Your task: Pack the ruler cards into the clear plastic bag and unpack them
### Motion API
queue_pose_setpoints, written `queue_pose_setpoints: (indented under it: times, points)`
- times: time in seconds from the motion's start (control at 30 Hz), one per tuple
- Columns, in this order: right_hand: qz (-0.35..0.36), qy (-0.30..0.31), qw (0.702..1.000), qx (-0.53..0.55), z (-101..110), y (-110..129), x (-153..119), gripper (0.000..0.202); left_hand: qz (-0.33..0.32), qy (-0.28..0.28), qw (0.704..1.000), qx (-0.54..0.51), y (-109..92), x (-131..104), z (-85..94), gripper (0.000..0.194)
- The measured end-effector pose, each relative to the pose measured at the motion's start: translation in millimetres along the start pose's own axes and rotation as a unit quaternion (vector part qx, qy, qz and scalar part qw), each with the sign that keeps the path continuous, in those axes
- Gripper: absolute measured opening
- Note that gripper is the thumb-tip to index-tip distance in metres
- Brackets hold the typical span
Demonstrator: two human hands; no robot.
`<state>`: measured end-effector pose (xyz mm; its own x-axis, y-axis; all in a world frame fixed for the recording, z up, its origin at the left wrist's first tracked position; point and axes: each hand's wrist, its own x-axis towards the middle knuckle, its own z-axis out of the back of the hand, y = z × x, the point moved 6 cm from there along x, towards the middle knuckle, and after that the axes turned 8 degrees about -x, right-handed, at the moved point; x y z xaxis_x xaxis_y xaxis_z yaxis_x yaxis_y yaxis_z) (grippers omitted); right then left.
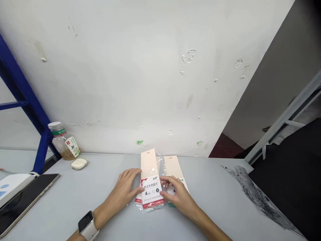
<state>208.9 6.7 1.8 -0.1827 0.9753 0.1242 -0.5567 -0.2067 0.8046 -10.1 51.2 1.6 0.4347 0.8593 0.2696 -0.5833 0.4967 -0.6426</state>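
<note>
A flat ruler set packet [149, 164] with a pale card top and a red-and-white label lies on the table in front of me. My left hand [126, 185] grips its left edge, with the thumb on the label. My right hand [178, 194] pinches the right edge between curled fingers and thumb. Beneath it, partly hidden, another red-edged packet [138, 198] shows in clear plastic. To the right, a similar packet with a green lower edge [173, 164] lies partly under my right hand.
At the left stand a clear jar [60, 142] with a white lid, a cream oval case [79, 163], a tablet-like dark device [25, 202] and a white box [15, 185]. A blue metal frame [27, 87] rises there. Black fabric [288, 187] borders the right side.
</note>
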Motion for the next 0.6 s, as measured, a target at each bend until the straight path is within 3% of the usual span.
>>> queue_pose_setpoints:
  times: [0.13, 0.3, 0.43, 0.6]
  points:
    - [-0.009, 0.007, 0.999, 0.034, -0.5, -0.5, -0.5, 0.037, 0.022, -0.014, 0.987, -0.159, -8.8, 4.0, 5.0, 0.03]
    - [-0.018, 0.027, 0.994, 0.104, -1.1, 4.8, -2.0, 0.022, 0.098, 0.038, 0.912, -0.395, -22.6, 6.0, -1.1, 0.028]
    - [-0.031, 0.023, 0.991, 0.125, -0.1, 4.7, -2.4, 0.027, 0.105, 0.067, 0.883, -0.453, -30.1, 4.6, -5.9, 0.03]
    - [-0.052, 0.0, 0.991, 0.122, 1.4, -1.2, -1.3, 0.027, 0.118, 0.08, 0.872, -0.467, -27.1, 3.5, -9.4, 0.028]
